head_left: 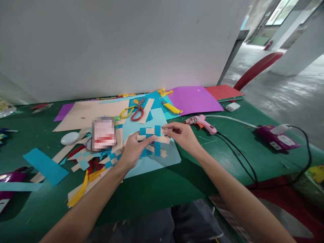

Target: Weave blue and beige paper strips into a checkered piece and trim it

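Observation:
A small weave of blue and beige paper strips (157, 131) is held up in front of me, over a light blue sheet (164, 162). My left hand (134, 148) grips its left side, thumb on top. With closed fingertips, my right hand (178, 133) pinches a beige strip end at the weave's upper right. Some loose strip ends hang below the woven part. Scissors (137, 113) with red and yellow handles lie just behind, beside a beige strip (146, 110) and a yellow utility knife (172, 108).
A pink glue gun (202, 123) lies to the right, its black cord running to a purple power strip (278, 136). Left are finished-looking woven pieces (83, 158), yellow tassels (79, 192), a blue card (45, 166) and a white oval object (70, 138). Purple sheets (194, 99) lie behind.

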The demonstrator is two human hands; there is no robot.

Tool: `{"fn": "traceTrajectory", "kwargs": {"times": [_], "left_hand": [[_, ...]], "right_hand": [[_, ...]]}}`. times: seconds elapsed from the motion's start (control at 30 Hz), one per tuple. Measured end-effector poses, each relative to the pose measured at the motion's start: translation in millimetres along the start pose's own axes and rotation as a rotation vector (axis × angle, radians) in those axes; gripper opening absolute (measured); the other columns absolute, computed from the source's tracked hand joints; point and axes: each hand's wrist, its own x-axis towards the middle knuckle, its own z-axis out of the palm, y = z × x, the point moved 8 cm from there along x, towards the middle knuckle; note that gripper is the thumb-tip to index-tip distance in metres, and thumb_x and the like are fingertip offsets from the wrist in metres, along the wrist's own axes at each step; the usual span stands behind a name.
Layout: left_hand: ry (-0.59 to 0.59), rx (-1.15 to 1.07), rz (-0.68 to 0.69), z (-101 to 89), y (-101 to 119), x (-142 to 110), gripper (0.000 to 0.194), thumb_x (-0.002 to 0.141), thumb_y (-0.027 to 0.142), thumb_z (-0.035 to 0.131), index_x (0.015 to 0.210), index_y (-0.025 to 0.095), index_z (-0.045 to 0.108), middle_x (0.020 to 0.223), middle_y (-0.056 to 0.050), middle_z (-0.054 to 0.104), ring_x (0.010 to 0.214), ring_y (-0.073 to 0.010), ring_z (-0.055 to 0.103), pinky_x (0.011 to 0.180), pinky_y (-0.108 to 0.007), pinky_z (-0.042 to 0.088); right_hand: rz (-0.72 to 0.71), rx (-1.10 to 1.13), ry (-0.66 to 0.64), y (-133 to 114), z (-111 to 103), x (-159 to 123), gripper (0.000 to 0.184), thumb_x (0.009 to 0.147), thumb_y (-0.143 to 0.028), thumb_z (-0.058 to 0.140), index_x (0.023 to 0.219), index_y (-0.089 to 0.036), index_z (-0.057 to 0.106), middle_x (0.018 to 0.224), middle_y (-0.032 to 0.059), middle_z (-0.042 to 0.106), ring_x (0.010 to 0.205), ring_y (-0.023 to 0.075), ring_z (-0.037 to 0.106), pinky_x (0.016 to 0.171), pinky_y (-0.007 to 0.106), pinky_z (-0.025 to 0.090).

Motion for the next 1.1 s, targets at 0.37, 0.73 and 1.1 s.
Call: {"fn": "traceTrajectory", "kwargs": {"times": [0.37,0.73,1.1], "left_hand": [[0.085,0.024,-0.020,-4.7,1,-2,0.042,0.060,0.038,0.083,0.093,0.016,0.068,0.086,-0.007,0.074,0.072,-0.0249,0.069,0.062,-0.035,0.058],[0.092,0.078,-0.023,-5.4,3,0,0.045,0.061,0.037,0.083,0.096,0.015,0.067,0.094,-0.008,0.073,0.083,-0.0239,0.068,0.073,-0.034,0.055],[0.209,0.035,0.061,-19.4,2,3,0.041,0.060,0.037,0.082,0.092,0.016,0.066,0.091,-0.006,0.071,0.080,-0.0214,0.066,0.068,-0.031,0.053]], "right_hand": [[0.174,0.170,-0.154,15,19,-4,0.072,0.076,-0.028,0.068,0.140,-0.020,0.037,0.073,0.0021,0.067,0.072,0.0203,0.065,0.063,0.033,0.048],[0.155,0.135,-0.086,14,10,-2,0.071,0.076,-0.033,0.068,0.138,-0.020,0.038,0.076,0.0017,0.068,0.071,0.0181,0.064,0.059,0.029,0.046],[0.243,0.092,-0.345,18,28,-10,0.028,0.073,-0.041,0.068,0.063,-0.016,0.061,0.065,-0.0006,0.058,0.064,0.0114,0.050,0.061,0.026,0.036]]}}
